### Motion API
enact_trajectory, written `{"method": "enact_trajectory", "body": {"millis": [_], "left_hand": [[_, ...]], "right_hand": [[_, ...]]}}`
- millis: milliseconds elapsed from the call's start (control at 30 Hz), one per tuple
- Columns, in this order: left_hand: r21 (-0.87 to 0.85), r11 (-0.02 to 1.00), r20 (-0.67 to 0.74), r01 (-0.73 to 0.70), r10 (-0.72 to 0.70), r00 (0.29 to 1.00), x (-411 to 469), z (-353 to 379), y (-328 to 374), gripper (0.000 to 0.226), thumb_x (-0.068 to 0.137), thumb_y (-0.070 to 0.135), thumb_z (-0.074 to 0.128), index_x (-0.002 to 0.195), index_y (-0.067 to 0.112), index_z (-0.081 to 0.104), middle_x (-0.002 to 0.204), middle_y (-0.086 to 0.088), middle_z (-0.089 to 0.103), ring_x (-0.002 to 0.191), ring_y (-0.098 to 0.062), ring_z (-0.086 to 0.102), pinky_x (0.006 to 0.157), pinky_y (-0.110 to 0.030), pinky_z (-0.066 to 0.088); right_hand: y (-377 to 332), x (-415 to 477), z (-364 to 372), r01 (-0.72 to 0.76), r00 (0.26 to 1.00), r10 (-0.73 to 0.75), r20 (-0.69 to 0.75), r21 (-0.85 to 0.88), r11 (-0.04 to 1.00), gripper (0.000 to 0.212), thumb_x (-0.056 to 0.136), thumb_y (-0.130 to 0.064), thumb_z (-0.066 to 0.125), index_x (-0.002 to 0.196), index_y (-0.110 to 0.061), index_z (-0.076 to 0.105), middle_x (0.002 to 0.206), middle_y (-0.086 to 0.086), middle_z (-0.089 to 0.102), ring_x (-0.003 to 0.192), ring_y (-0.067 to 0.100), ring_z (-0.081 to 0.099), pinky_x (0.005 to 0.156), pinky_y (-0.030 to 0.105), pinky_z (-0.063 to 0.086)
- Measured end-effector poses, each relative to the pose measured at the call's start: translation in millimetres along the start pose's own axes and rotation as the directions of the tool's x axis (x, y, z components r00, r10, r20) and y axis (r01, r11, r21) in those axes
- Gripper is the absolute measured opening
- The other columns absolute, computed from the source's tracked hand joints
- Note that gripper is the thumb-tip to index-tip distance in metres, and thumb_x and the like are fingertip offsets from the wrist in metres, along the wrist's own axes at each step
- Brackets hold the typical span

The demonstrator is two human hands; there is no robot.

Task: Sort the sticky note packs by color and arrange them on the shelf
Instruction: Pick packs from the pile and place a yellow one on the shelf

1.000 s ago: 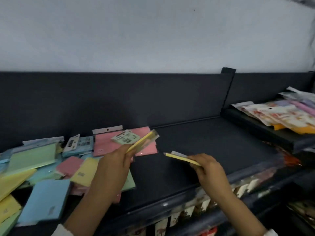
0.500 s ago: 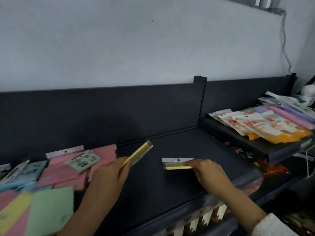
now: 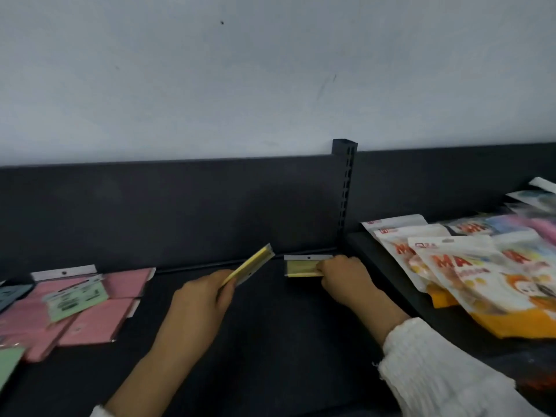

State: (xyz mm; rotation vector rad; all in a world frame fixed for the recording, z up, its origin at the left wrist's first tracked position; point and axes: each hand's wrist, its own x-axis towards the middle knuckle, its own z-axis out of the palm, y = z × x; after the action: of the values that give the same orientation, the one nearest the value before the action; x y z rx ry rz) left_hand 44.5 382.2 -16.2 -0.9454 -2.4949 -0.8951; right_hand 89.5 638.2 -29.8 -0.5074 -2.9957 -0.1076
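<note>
The right hand (image 3: pixel 343 278) grips a yellow pack (image 3: pixel 302 267) at the shelf's (image 3: pixel 270 341) back-right corner; the left hand's (image 3: pixel 201 299) edge-pinched second pack (image 3: pixel 252 264) could slip.

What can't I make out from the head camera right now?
Head view:
- Right yellow pack: its right end, covered by the right hand.
- Left yellow pack: its face, seen edge-on; lower end inside the left hand.
- Green pack: label print, blurred.
- Pink packs: pile's extent, cut off by the left edge.
</note>
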Motion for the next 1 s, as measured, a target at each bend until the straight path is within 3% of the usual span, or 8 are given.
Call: {"method": "enact_trajectory", "body": {"millis": [100, 267, 400, 567, 700, 867, 1000], "left_hand": [[0.017, 1.000, 0.007, 0.002, -0.002, 1.000, 11, 9, 11, 0.018, 0.093, 0.024, 0.049, 0.102, 0.025, 0.065, 0.074, 0.007, 0.064, 0.064, -0.008, 0.058, 0.059, -0.023, 0.045], [0.036, 0.999, 0.012, -0.023, 0.023, 1.000, 27, 21, 19, 0.019, 0.094, 0.026, 0.048, 0.102, 0.028, 0.065, 0.073, 0.010, 0.062, 0.061, -0.003, 0.054, 0.055, -0.013, 0.039], [0.017, 0.998, 0.032, -0.053, 0.052, 0.998, 41, 30, 25, 0.020, 0.094, 0.027, 0.046, 0.098, 0.023, 0.065, 0.075, 0.005, 0.063, 0.065, -0.009, 0.058, 0.063, -0.027, 0.050], [0.053, 0.993, 0.037, -0.109, 0.108, 0.994, 60, 56, 36, 0.021, 0.094, 0.026, 0.048, 0.097, 0.016, 0.066, 0.085, -0.002, 0.067, 0.073, -0.016, 0.062, 0.068, -0.035, 0.052], [0.098, 0.971, 0.100, -0.219, 0.210, 0.973, 70, 84, 42, 0.022, 0.091, 0.017, 0.054, 0.110, 0.017, 0.065, 0.095, -0.005, 0.068, 0.075, -0.023, 0.065, 0.063, -0.035, 0.054], [0.265, 0.924, 0.257, -0.276, 0.209, 0.944, 85, 123, 65, 0.040, 0.092, 0.016, 0.047, 0.132, 0.013, 0.045, 0.124, -0.008, 0.055, 0.099, -0.026, 0.060, 0.077, -0.036, 0.050], [0.356, 0.890, 0.308, -0.286, 0.177, 0.935, 88, 141, 80, 0.043, 0.091, 0.012, 0.044, 0.134, 0.010, 0.039, 0.125, -0.009, 0.053, 0.107, -0.025, 0.056, 0.079, -0.033, 0.047]], "right_hand": [[8, 11, 5, -0.006, 1.000, 0.007, 0.022, -0.020, 1.000, 0.033, 0.089, -0.002, 0.041, 0.113, -0.012, 0.059, 0.116, 0.011, 0.060, 0.108, 0.027, 0.053, 0.088, 0.034, 0.041], [16, 18, 8, -0.038, 0.997, 0.033, 0.076, 0.069, 0.997, 0.029, 0.089, 0.002, 0.042, 0.111, -0.007, 0.059, 0.116, 0.014, 0.060, 0.106, 0.028, 0.058, 0.083, 0.034, 0.047], [18, 15, 8, -0.059, 0.994, 0.047, 0.099, 0.126, 0.990, 0.030, 0.089, 0.001, 0.040, 0.115, -0.005, 0.055, 0.117, 0.016, 0.056, 0.104, 0.028, 0.057, 0.076, 0.030, 0.044], [17, 4, 7, -0.072, 0.985, 0.044, 0.165, 0.172, 0.982, 0.040, 0.090, -0.002, 0.042, 0.130, -0.002, 0.042, 0.136, 0.015, 0.042, 0.124, 0.029, 0.042, 0.099, 0.034, 0.040], [20, -7, 1, -0.107, 0.984, 0.065, 0.166, 0.262, 0.959, 0.063, 0.088, -0.004, 0.044, 0.146, -0.002, 0.020, 0.156, 0.013, 0.014, 0.143, 0.028, 0.017, 0.117, 0.035, 0.020], [38, -30, -29, -0.165, 0.986, 0.167, 0.027, 0.382, 0.909, 0.064, 0.087, 0.001, 0.044, 0.146, -0.004, 0.022, 0.156, 0.011, 0.017, 0.144, 0.024, 0.015, 0.116, 0.027, 0.013], [53, -45, -49, -0.176, 0.970, 0.226, -0.089, 0.384, 0.907, 0.038, 0.086, -0.003, 0.049, 0.124, -0.007, 0.048, 0.131, 0.005, 0.047, 0.123, 0.020, 0.044, 0.103, 0.025, 0.034]]}}
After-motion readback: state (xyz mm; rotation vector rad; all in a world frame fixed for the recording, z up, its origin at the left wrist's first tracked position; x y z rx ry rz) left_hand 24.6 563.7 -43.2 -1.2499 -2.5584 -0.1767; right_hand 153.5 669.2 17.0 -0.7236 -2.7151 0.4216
